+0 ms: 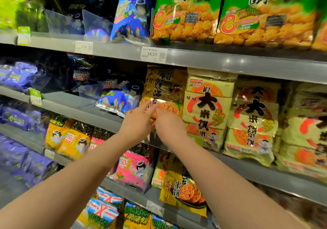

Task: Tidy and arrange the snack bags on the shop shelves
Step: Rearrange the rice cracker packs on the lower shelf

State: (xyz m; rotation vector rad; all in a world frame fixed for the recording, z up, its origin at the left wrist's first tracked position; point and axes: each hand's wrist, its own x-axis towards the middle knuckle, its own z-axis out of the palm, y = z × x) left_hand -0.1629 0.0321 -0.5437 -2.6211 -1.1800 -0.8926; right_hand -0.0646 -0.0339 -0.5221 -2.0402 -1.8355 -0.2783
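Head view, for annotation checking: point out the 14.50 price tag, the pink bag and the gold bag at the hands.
price tag (153, 54), head view, on its printed price.
pink bag (134, 168), head view, on its front panel.
gold bag (164, 85), head view, on its upper front.
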